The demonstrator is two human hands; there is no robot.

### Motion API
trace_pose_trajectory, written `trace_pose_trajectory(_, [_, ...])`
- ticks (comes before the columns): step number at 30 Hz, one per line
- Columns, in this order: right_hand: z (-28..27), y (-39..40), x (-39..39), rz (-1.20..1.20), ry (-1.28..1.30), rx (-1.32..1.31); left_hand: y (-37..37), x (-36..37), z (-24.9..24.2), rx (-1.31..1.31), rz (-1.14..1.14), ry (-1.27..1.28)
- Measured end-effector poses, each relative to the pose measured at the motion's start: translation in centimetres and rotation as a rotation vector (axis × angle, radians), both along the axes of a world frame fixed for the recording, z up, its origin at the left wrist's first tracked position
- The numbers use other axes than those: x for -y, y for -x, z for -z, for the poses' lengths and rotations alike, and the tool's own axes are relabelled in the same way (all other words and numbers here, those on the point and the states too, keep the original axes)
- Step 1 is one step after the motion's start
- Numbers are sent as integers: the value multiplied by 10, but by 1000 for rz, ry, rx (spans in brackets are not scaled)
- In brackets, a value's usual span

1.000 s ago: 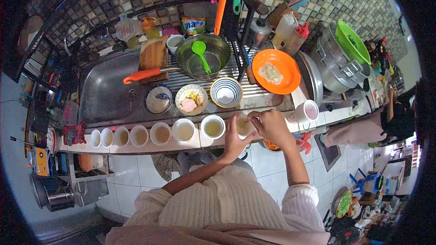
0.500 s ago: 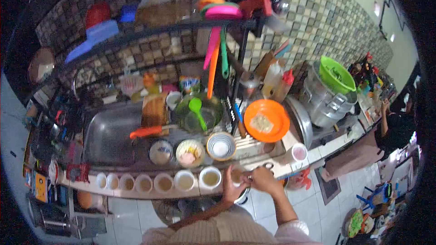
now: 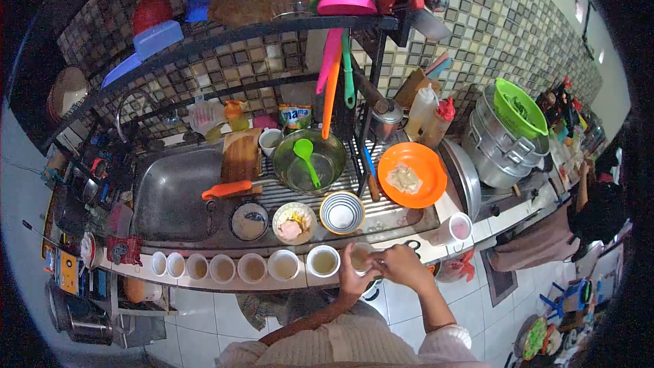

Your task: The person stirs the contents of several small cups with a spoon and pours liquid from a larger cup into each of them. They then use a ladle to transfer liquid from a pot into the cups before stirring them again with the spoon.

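My left hand (image 3: 353,279) is wrapped round the near-left side of a small plastic cup (image 3: 362,257) at the counter's front edge. My right hand (image 3: 407,267) is closed in a pinch against the cup's right side, close to the left fingertips; what it pinches, if anything, is hidden. Left of the hands, a filled cup (image 3: 323,261) with pale yellowish liquid heads a row of several similar cups, including another cup (image 3: 283,265). Behind them stand a striped bowl (image 3: 343,212) and a bowl with a pink lump (image 3: 294,223).
An orange plate (image 3: 430,187) with pale food lies behind my right hand. A green glass bowl (image 3: 286,170) holds a green spoon. To the left is the sink (image 3: 170,194); a large steamer pot (image 3: 492,157) stands right. Another person (image 3: 593,208) is at far right.
The view has shifted slightly, so the counter things sit further right and the picture is sharper. Both hands stay at the same cup, with little visible change in their grip.
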State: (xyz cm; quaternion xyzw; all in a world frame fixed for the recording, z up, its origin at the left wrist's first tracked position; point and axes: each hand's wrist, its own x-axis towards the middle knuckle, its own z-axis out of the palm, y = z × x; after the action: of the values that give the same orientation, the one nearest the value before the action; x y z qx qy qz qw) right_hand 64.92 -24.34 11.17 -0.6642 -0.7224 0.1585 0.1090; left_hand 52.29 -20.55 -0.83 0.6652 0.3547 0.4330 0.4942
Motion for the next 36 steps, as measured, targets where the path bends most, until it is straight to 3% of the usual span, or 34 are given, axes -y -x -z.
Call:
trace_pose_trajectory(2, [-16,1,-5,116,43,10,-4,1,1,-5,-48,-36])
trace_pose_trajectory(6, [11,4,-4,36,-99,-36,-5,1,16,32,-73,-105])
trace_pose_trajectory(7, [7,6,0,32,-67,-98,-2,-1,4,54,-10,40])
trace_pose_trajectory(10, [7,2,9,43,-27,-118,1,-1,-2,42,21,34])
trace_pose_trajectory(12, [2,-1,7,117,44,35,2,-3,-7,-21,-15,-57])
trace_pose_trajectory(16, [3,8,-2,98,-129,-125,0,-2,-1,-12,-38,-36])
trace_pose_trajectory(18, [6,9,0,30,-154,-171,-1,-3,-2,81,15,112])
trace_pose_trajectory(20, [4,4,3,117,-43,-132,1,-3,-11,-1,-27,-52])
trace_pose_trajectory(22, [-3,7,-1,264,-101,-81,1,-2,-8,22,-10,29])
trace_pose_trajectory(27, [2,18,-4,139,-117,-105,-1,-1,-6,-18,-26,24])
trace_pose_trajectory(32, [0,15,-6,295,-135,-72,-1,-1,-3,-19,-39,-17])
trace_pose_trajectory(36, [0,19,-9,150,-171,-77,0,-3,-13,-18,-34,-9])
